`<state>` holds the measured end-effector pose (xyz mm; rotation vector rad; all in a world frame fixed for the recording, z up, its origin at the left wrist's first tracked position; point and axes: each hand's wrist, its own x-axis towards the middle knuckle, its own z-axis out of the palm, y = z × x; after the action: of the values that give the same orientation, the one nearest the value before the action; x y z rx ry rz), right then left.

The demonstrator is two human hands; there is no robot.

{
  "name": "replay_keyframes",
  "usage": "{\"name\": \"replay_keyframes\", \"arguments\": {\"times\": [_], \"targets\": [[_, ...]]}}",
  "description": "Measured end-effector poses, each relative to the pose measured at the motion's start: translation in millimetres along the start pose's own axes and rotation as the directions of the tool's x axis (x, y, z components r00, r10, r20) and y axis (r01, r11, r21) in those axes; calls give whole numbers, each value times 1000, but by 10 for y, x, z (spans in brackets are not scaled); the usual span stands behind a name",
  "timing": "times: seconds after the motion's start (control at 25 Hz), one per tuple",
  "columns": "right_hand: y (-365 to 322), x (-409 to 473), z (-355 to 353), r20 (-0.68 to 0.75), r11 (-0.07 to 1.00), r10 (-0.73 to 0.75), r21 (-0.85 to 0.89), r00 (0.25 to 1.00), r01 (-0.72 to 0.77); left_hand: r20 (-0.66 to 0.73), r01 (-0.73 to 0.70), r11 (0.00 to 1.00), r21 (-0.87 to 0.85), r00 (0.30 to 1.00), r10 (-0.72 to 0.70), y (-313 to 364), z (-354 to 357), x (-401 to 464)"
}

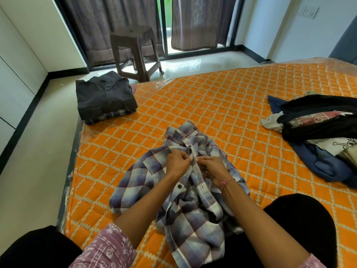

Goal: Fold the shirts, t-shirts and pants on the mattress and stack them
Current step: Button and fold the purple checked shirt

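A blue, purple and white plaid shirt (135, 182) lies rumpled on the orange quilted mattress (222, 113) right in front of me, collar pointing away. My left hand (178, 163) pinches the left edge of its button placket. My right hand (211, 169) pinches the right edge, facing the left hand at a button. One dark button above my hands is fastened. A folded stack (105, 99) with a dark grey shirt on top sits at the mattress's far left corner. A heap of unfolded clothes (318, 128) lies at the right.
A brown plastic stool (135, 53) stands on the floor beyond the mattress, before curtained glass doors. The mattress's left edge drops to a pale floor (38, 151). My knees in black pants (301, 219) rest at the near edge.
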<state>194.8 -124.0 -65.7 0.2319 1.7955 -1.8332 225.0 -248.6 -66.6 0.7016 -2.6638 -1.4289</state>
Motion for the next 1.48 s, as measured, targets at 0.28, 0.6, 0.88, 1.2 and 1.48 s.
{"name": "replay_keyframes", "arguments": {"times": [0.28, 0.6, 0.88, 1.2, 1.48], "targets": [[32, 20, 188, -81, 658, -515, -675, 853, 333, 126, 294, 795, -530, 955, -269, 43, 41, -100], [210, 8, 208, -87, 589, -656, -680, 750, 436, 251, 468, 551, -691, 870, -425, 66, 89, -30], [146, 79, 215, 184, 174, -705, -891, 685, 419, 200, 386, 691, -611, 920, -337, -12, 65, -14], [184, 55, 223, 108, 221, -741, -892, 663, 393, 101, 237, 924, -299, 971, -217, 18, 35, 114], [-223, 39, 36, 152, 983, 185, -21, 971, -184, 272, 121, 901, -417, 962, -3, -83, 24, 57]]}}
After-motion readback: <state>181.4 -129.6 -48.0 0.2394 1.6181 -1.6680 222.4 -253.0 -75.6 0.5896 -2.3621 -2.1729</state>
